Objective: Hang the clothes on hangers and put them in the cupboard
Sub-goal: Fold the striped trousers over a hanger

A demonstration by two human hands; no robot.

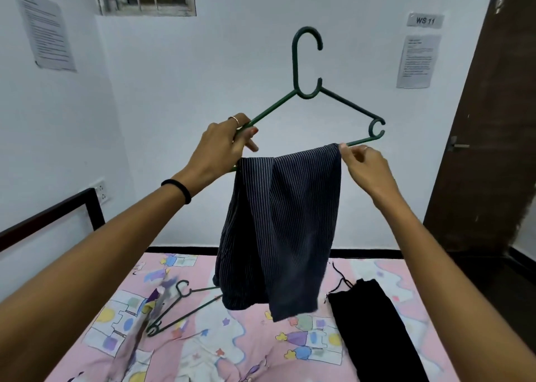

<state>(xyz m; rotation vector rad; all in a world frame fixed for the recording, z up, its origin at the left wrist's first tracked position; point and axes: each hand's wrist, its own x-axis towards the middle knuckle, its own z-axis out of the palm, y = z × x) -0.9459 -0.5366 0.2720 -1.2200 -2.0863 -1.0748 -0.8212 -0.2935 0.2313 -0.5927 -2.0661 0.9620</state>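
- You are holding a green hanger (333,97) up in front of the white wall, its hook pointing upward and its frame tilted, the right end higher than the left.
- Your left hand (224,146) is gripping the hanger's left shoulder arm, fingers curled round the thin green bar; a ring is showing on one finger and a black band (177,190) is sitting on the wrist.
- Your right hand (365,164) is pinching the top right edge of the striped navy garment (278,231) where it is meeting the hanger's lower bar, just inside the small hook at the right end.
- The striped navy garment is draping over the lower bar, hanging folded between your two hands, its lower ends dangling above the bed (249,349).
- A second green hanger (179,309) is lying on the pink patterned bedsheet below your left arm, beside a light printed cloth (139,332).
- A folded black garment (374,332) is lying on the bed's right side, a thin cord trailing from its top end.
- A brown door (490,138) is standing at the right, and paper notices are hanging on the walls.
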